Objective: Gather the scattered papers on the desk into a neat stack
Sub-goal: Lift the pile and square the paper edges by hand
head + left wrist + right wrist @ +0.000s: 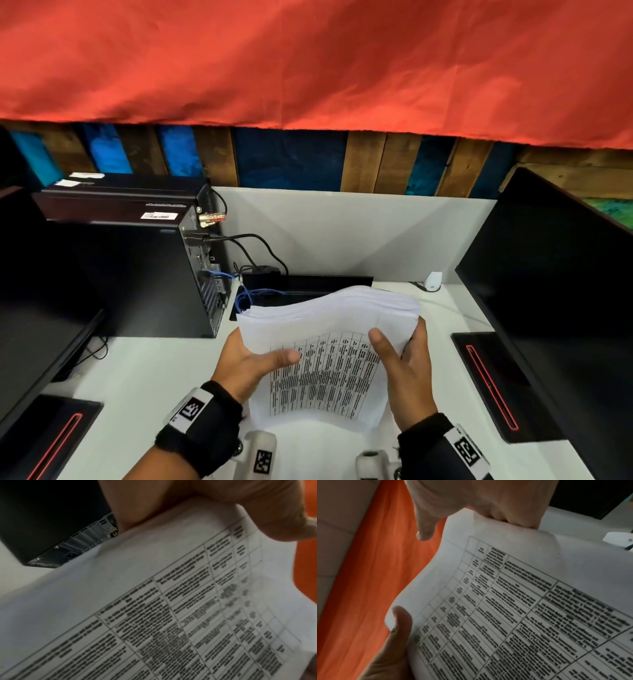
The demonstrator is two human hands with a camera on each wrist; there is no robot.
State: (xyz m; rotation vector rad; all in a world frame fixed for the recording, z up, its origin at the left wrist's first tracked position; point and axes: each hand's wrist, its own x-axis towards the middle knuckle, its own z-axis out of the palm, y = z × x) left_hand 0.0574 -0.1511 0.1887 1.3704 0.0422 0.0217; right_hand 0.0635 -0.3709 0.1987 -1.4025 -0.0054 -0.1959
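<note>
A thick stack of white papers [329, 318] is held above the white desk [147, 394], its top edge bowed and uneven. The front sheet carries a printed table [325, 380]. My left hand [253, 363] grips the stack's left side, thumb across the front and fingers hidden behind. My right hand [407, 366] grips the right side, thumb on the front sheet. The left wrist view shows the printed sheet [171, 601] under my left thumb [257, 513]. In the right wrist view my right hand [488, 500] holds the sheet [505, 601], with the left thumb [400, 623] at its edge.
A black computer tower [137, 274] with cables [253, 294] stands at the left. Dark monitors [565, 291] flank the desk, their bases [489, 383] resting on it. A small white device [433, 281] sits at the back right. A red cloth [308, 61] hangs above.
</note>
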